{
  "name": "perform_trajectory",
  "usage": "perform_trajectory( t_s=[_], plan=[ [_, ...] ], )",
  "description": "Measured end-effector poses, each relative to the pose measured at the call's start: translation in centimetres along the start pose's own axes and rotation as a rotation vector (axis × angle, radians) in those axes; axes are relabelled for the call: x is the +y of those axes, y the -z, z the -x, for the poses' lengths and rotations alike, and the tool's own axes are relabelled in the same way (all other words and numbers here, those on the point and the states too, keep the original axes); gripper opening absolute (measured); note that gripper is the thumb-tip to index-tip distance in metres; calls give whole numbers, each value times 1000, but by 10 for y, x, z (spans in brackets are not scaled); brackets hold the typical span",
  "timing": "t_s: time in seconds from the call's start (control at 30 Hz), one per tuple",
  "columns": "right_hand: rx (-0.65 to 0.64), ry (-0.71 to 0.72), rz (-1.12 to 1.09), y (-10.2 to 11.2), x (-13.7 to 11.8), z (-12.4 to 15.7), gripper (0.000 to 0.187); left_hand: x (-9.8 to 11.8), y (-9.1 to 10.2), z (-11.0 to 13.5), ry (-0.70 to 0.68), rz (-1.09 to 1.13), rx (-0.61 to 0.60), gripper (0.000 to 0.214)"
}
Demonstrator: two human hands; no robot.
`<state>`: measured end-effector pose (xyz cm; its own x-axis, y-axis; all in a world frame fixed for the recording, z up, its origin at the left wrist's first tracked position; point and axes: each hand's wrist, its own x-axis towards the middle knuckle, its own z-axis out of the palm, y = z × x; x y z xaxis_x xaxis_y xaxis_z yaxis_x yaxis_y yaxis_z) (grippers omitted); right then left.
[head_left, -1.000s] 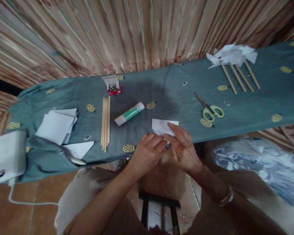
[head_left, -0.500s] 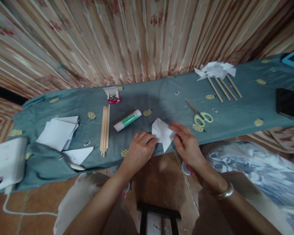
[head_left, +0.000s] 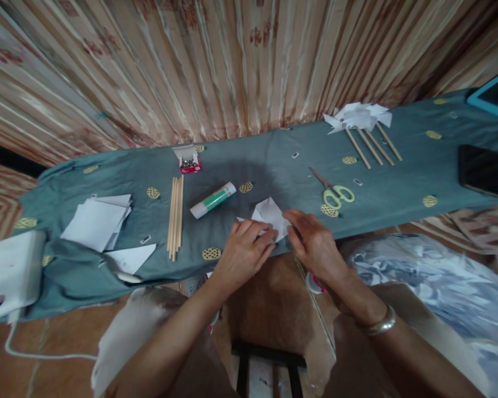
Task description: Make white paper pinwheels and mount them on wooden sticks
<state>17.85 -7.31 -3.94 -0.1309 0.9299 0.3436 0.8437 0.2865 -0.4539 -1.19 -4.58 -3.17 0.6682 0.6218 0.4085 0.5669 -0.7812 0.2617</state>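
Note:
A white piece of folded paper lies at the near edge of the cloth-covered table, between both hands. My left hand is closed on its left and near part, fingers curled over it and hiding that corner. At the right edge my right hand grips the paper between thumb and fingers. Just beyond the left hand is a green and white glue stick. Scissors with light green handles lie to the right, past the right hand.
Wooden sticks, a red box of small metal pieces and paper sheets lie left. Several paper pinwheels on sticks are at the back right, near a black phone. A white device stands far left; a plastic bag is below right.
My left hand has moved over the paper, covering its near point, and a paper tip now shows beyond its fingers. The right hand stays at the right edge. The view has shifted slightly.

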Motion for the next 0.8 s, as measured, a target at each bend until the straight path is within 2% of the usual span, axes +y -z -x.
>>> perform_trajectory(
  t_s=[0.13,0.37,0.53,0.8],
  plan=[
    [-1,-7,6,1,-3,0,31,8,-6,0,-46,-22,-69,20],
    [-33,-1,-92,7,-1,1,28,1,-7,5,-66,-51,-20,13],
    [-203,65,-132,16,1,1,51,-3,-2,10,-53,-52,-3,11],
    [-278,28,-336,20,-2,-2,23,-2,10,17,-89,-58,-9,13]
  ],
)
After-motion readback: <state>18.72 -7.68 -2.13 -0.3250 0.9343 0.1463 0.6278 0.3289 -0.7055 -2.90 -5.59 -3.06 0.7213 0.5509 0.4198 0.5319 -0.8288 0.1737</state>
